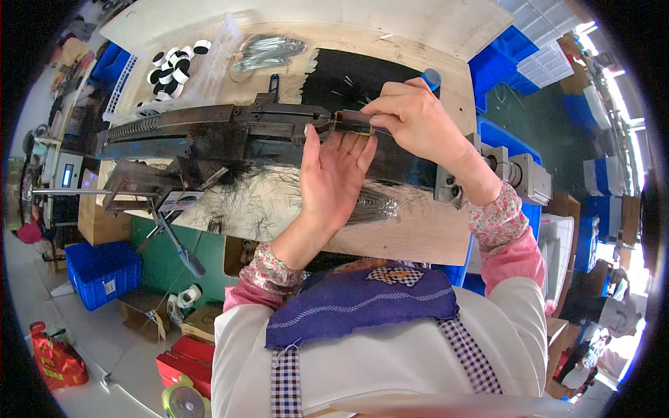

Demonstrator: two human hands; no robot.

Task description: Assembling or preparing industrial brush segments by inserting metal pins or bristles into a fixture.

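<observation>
A long dark metal bench tool (286,120) with a coil spring (143,127) at its left end lies across the worktable. At its right end sits a short dark cylindrical piece (354,120) with a yellowish edge. My left hand (334,177) is palm up beneath that piece, fingers stretched out and thumb apart; its fingertips touch or nearly touch the underside. Above and to the right, my right hand (411,118) pinches thumb and forefinger together at the piece's right end. What lies between those fingertips is too small to make out.
Black-and-white spools (174,70) fill a clear plastic basket (226,63) at the back left. Bundles of thin metal wires (268,52) lie behind and in front of the tool. A black mat (334,70), a blue-capped object (431,78) and a grey metal device (523,177) stand rightward.
</observation>
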